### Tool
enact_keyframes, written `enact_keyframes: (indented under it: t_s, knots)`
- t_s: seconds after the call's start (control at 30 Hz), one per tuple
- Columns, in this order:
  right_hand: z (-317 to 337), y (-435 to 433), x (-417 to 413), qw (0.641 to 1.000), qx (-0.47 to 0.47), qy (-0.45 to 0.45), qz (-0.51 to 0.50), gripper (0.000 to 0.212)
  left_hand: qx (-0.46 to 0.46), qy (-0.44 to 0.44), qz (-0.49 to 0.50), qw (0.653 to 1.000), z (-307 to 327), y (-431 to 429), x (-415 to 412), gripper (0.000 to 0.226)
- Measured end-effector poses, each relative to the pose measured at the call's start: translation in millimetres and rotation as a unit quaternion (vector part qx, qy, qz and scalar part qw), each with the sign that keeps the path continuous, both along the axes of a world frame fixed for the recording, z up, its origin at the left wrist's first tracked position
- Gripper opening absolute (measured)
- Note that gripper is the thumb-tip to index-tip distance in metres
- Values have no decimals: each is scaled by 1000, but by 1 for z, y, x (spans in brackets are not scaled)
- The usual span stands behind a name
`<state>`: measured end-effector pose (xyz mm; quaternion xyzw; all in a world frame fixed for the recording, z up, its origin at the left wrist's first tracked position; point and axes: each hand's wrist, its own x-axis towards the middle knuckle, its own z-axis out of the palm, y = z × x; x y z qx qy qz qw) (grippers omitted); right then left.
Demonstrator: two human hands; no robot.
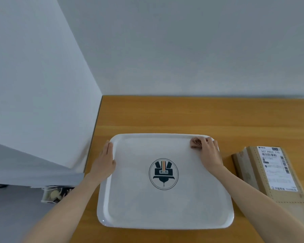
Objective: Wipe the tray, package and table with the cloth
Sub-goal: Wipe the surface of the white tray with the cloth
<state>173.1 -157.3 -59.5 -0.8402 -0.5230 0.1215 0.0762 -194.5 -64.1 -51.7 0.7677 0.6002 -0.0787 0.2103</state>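
A white tray (126,199) with a dark round emblem in its middle lies on the wooden table (165,116). My right hand (210,153) grips a small crumpled pinkish-brown cloth (195,142) and holds it against the tray's far right corner. My left hand (104,158) lies with straight fingers against the tray's left rim, thumb on the rim. A brown cardboard package (263,174) with a white shipping label lies on the table to the right of the tray.
The table's far edge meets a pale wall, and a second wall runs along its left side. Low on the left, beyond the table's edge, there is grey floor and a patterned bag (55,193).
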Motion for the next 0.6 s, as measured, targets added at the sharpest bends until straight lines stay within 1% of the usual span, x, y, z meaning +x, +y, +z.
enact_keyframes:
  t_s: [0.07,0.1,0.17,0.23,0.3,0.37,0.43,0.53,0.6]
  knots:
    - [1,16,-15,996,-3,34,-84,45,0,2,10,1000,1,5,2,63]
    - [0,22,-26,993,13,53,-107,42,3,-2,21,1000,0,7,3,60]
    - [-2,29,-55,987,57,105,-109,37,17,-19,45,999,-1,10,1,55]
    - [-3,38,-88,980,90,161,-69,36,28,-38,52,998,-1,14,-2,51]
    - [-5,51,-122,978,88,189,-16,40,26,-58,52,997,1,15,-6,48]
    - [-7,67,-155,979,56,187,52,49,18,-66,47,997,3,17,-9,47]
    - [-4,84,-185,975,22,188,112,54,11,-52,28,998,4,18,-10,51]
    - [1,109,-220,965,-26,182,189,50,5,-20,20,1000,8,20,-9,61]
    - [3,118,-229,960,-45,180,211,50,5,-8,12,1000,8,20,-9,66]
